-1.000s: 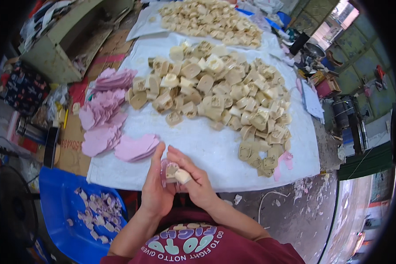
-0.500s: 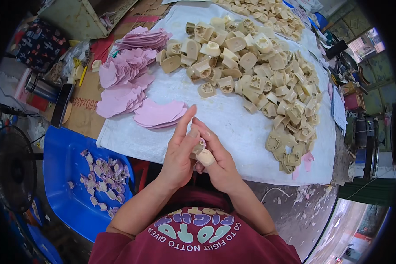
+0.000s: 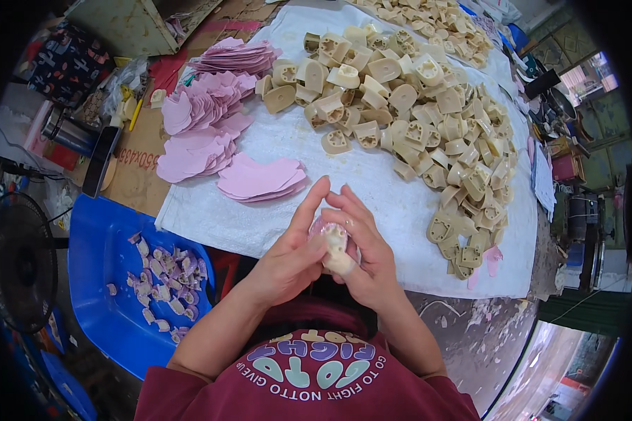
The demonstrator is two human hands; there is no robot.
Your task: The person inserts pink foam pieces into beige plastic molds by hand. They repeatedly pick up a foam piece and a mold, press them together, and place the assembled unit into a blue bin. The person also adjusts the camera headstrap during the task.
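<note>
Between my two hands, just off the near edge of the white cloth, is a small shoe heel (image 3: 336, 237) with a pale hollow face turned up and pink covering round its rim. My left hand (image 3: 288, 256) holds it from the left, its thumb pressed on the heel's face. My right hand (image 3: 371, 259) wraps the other side; a pale cover sits on its thumb. Fingers hide the heel's underside. Beyond my hands, flat pink cut pieces (image 3: 263, 181) lie in a low stack. A large pile of bare beige heels (image 3: 414, 133) spreads across the cloth.
White cloth (image 3: 211, 228) covers the table. More fanned pink pieces (image 3: 207, 102) stand at the far left. A blue basin (image 3: 95, 281) at lower left holds several pink-covered heels (image 3: 165, 281). A black fan (image 3: 21, 259) is at far left, near a phone (image 3: 102, 161).
My hands have shifted slightly right with the heel, and its hollow face now shows more openly between my fingers. The view has also moved a little.
</note>
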